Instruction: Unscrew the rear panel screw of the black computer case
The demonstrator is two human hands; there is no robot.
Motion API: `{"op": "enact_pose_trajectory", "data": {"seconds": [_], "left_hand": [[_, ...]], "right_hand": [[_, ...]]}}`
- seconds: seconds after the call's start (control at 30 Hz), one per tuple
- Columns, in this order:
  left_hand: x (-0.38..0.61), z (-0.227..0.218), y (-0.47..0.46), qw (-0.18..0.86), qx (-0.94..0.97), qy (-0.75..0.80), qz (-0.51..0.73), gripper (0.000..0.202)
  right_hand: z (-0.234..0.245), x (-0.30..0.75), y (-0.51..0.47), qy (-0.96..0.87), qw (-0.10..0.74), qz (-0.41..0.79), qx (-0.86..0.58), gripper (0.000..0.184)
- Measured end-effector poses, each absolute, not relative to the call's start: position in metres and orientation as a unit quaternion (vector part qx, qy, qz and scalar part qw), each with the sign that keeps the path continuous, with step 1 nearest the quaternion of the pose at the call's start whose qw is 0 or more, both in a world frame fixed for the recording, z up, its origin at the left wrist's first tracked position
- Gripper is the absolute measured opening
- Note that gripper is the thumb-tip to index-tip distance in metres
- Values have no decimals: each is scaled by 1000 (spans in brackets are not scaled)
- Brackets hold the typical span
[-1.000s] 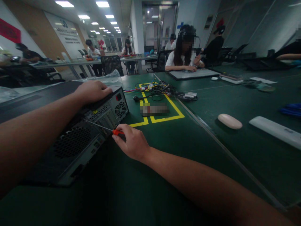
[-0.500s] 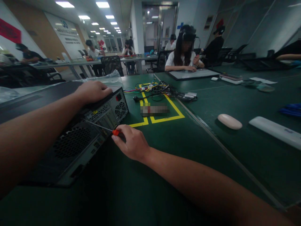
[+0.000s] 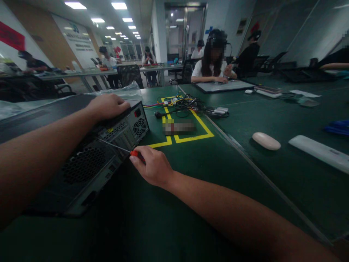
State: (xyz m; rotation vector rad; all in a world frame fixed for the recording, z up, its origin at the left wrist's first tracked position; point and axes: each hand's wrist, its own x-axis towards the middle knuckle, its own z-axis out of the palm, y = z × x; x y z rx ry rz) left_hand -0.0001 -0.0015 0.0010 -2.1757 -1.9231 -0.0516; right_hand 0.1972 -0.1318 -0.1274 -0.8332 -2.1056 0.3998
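Observation:
A desktop computer case lies on its side at the left, its rear panel with vents, slots and a power-supply fan facing me. My left hand rests on its upper face near the rear edge, the fingers lying over the surface. Low in front of that panel, my right hand pinches the red handle of a screwdriver. The thin metal shaft slants up and left, with its tip against or close to the rear panel; exact contact cannot be made out.
Beyond the case, a tangle of cables lies across yellow tape on the green table. A blurred-out object sits by the tape. Rightward are a pale mouse and a long white object. A person works opposite.
The fingers of my right hand have shifted slightly around the red handle. My left hand and the computer case stay in place.

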Motion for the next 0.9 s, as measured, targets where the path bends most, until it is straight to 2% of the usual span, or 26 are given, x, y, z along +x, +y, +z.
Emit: {"op": "enact_pose_trajectory", "data": {"seconds": [0.17,0.37,0.9], "left_hand": [[3,2,-4,118,-741,-661,-15,62],[3,2,-4,120,-740,-661,-22,63],[4,2,-5,118,-724,-679,-30,65]], "right_hand": [[-130,197,-131,-830,424,164,-321,35],[-130,197,-131,-836,421,150,-319,23],[-130,197,-131,-840,417,147,-316,23]]}}
